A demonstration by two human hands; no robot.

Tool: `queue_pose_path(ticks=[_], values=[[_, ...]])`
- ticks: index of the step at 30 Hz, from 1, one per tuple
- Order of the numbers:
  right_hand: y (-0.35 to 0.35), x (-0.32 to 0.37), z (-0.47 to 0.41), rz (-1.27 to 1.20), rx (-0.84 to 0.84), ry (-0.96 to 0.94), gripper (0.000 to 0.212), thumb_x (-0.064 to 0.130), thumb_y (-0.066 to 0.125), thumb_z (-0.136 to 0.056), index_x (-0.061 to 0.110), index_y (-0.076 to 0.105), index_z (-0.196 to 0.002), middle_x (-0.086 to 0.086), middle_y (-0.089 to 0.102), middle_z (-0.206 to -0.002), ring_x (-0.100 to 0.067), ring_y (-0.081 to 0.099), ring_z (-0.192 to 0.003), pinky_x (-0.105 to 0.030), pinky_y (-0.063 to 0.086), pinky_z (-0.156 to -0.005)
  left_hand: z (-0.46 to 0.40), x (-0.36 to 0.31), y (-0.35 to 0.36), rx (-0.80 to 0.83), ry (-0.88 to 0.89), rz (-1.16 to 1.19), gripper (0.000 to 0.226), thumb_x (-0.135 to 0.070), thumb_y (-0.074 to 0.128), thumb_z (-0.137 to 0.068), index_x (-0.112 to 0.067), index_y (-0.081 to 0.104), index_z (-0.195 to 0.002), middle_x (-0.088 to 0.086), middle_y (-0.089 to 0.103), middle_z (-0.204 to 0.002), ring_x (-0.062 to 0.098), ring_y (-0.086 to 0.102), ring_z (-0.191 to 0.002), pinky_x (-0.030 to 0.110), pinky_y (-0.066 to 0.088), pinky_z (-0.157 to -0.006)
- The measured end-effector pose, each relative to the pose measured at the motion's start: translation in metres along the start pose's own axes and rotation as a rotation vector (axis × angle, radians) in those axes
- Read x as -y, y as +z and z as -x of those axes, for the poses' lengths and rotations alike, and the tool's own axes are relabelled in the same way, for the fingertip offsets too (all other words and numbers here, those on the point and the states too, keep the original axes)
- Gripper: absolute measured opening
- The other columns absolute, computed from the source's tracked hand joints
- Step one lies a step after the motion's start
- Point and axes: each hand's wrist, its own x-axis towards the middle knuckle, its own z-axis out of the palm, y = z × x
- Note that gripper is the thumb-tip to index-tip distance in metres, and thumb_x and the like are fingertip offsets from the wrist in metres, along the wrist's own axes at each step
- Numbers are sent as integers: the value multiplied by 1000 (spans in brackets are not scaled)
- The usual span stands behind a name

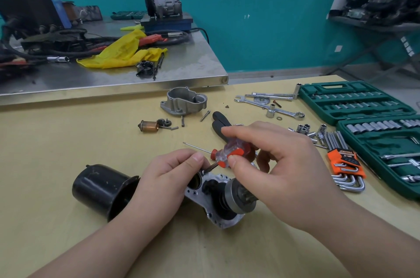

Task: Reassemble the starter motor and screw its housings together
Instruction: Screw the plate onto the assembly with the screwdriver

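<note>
The starter motor lies on the wooden table, its black cylindrical body (100, 189) to the left and its silver housing plate (211, 207) with the pinion drive (238, 198) to the right. My left hand (168, 177) rests on the motor where body meets plate, fingertips pinching near a screw (203, 172) at the plate's top edge. My right hand (279, 159) grips a clear screwdriver with red-orange inserts (231, 151), its tip on that screw. A second aluminium housing (184, 101) lies further back, beside a copper-coloured plunger (148, 126), small gears (164, 122) and loose bolts (205, 116).
Black-handled pliers (219, 122) and a thin rod (196, 147) lie behind my hands. Wrenches (270, 105), loose sockets (306, 130), an orange hex key set (346, 164) and green socket cases (363, 100) fill the right. A steel bench (181, 68) with a yellow cloth stands behind.
</note>
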Motion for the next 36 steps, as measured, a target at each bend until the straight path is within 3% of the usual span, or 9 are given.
queue_pose_path(ticks=[3,6,10,16,20,23,29,34,36], values=[[0,2,1,-33,-14,7,39,21,73,-86,34,78,-124,18,72,-94,-10,66,-93,-7,44,-69,1,0,0,3,-2,19,51,-59,64,-84,-9,77,-89,25,67,-85,25,63,-79,46,48,-78],[0,2,1,-28,-44,-5,34,32,79,-86,38,79,-119,23,73,-96,-5,68,-95,-5,43,-71,1,-1,0,7,-1,39,50,-57,64,-84,-8,77,-88,16,67,-78,25,61,-77,45,46,-77],[3,2,2,-2,-75,-8,35,48,73,-91,35,79,-124,21,72,-94,-9,69,-97,-8,42,-71,0,0,1,18,16,38,51,-56,64,-85,-7,78,-90,26,69,-86,35,65,-78,46,50,-79],[9,-2,7,-66,-67,-19,41,26,70,-96,30,71,-137,16,72,-100,-9,67,-98,-8,45,-76,2,2,0,26,2,38,32,-40,62,-93,-16,78,-80,1,68,-71,12,64,-69,23,50,-63],[12,-3,6,-94,-132,-13,31,36,76,-92,33,78,-123,12,71,-92,-15,68,-91,-11,45,-73,1,1,-1,16,5,6,34,-39,61,-95,-13,80,-88,6,73,-81,19,68,-80,38,53,-75],[13,-5,8,-58,-121,-39,37,33,69,-99,24,74,-134,16,71,-108,-10,68,-107,-10,46,-83,0,2,-2,6,-4,-22,38,-47,61,-94,-14,80,-93,8,75,-86,28,71,-86,49,53,-82],[16,-7,8,-78,-159,-51,37,27,73,-96,33,73,-132,12,71,-97,-17,69,-99,-14,47,-77,0,1,-2,9,8,-42,44,-56,59,-89,-17,79,-92,-1,71,-80,16,66,-81,41,50,-78],[16,-11,10,-43,-129,-67,36,27,60,-104,23,70,-138,20,68,-123,-12,64,-124,-17,48,-97,0,0,-1,12,2,-21,45,-57,60,-87,-15,78,-91,14,71,-84,21,65,-80,45,49,-78],[16,-11,10,-38,-137,-81,36,25,61,-103,25,70,-137,22,69,-114,-9,66,-115,-15,49,-92,0,0,0,11,-2,-21,41,-53,61,-89,-16,78,-89,6,71,-81,18,66,-79,43,49,-78]])
